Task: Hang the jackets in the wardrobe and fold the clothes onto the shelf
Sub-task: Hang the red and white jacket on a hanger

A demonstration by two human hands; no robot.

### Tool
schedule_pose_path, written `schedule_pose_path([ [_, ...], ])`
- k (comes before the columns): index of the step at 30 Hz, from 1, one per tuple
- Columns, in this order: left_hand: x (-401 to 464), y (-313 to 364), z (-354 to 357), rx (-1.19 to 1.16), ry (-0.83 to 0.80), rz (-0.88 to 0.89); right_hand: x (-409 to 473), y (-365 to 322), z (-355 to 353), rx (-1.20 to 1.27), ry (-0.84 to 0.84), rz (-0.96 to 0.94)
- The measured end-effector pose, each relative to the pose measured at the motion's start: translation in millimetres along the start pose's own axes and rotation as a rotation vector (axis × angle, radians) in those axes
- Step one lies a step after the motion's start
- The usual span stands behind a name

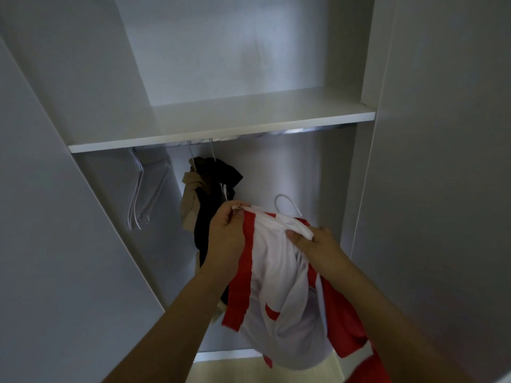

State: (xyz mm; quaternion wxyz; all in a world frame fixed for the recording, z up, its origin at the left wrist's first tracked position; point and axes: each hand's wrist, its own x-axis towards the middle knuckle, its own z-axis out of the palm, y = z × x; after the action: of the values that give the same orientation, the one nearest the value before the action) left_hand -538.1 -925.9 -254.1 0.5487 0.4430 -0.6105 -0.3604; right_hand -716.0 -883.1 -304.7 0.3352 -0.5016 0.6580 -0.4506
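A red and white zip jacket (279,286) hangs from both my hands in front of the open wardrobe. My left hand (225,239) pinches the top of its zip edge near the slider. My right hand (315,244) grips the collar area on the other side. A white hanger hook (286,203) sticks up out of the jacket behind my hands. On the rail (276,133) under the shelf hang a black jacket (215,205) and a beige one (190,200), side by side on hangers.
A white shelf (221,134) spans the wardrobe above the rail. Several bare white hangers (141,194) hang at the rail's left end. Grey wardrobe panels (442,161) flank the opening. The rail to the right of the hung jackets carries nothing.
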Motion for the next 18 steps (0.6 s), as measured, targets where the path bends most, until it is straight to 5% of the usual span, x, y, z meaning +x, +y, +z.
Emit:
schedule_pose_path([
  [3, 2.5, 8.0, 3.3, -0.101, 0.004, -0.240, -7.4, -3.2, 6.9, -0.078, 0.082, -0.011],
  [7, 6.6, 10.5, 9.3, 0.020, -0.242, -0.501, -18.7, 0.7, 22.7, -0.235, 0.199, 0.009],
  [15, 8.8, 9.4, 21.8, 0.571, -0.423, -0.392, -33.3, 13.7, 32.9, -0.197, 0.350, 0.149],
  [18, 5.6, 6.7, 27.5, 0.362, -0.429, -0.485, -39.9, 17.1, 32.5, -0.172, 0.389, 0.170],
])
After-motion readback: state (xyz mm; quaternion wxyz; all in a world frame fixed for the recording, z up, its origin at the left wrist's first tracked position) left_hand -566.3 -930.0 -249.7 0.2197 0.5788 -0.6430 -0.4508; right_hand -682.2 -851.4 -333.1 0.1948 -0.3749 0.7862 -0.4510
